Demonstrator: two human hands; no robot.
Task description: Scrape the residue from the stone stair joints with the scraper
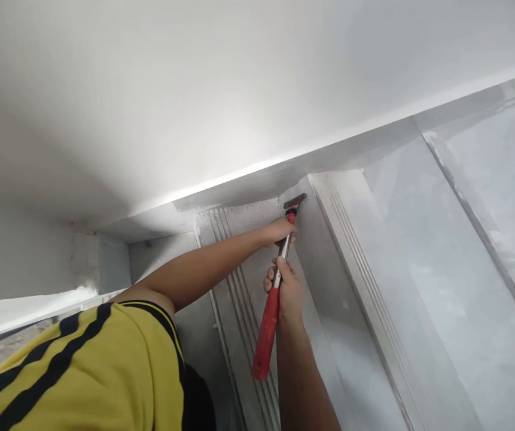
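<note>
A long-handled scraper with a red grip, a silver middle section and a wide flat blade slants across the middle of the view. Its blade lies at a stair riser, near the corner by the wall skirting; exact contact is hard to tell. Closed around the upper shaft just below the blade is my left hand, its arm coming in from the left. Lower down, my right hand wraps the silver section above the red grip. Part of the shaft is hidden by my fingers.
Dusty grey steps with grooved edges run diagonally down the view. A white wall fills the top, with a grey skirting along its base. At the left is a lower wall section.
</note>
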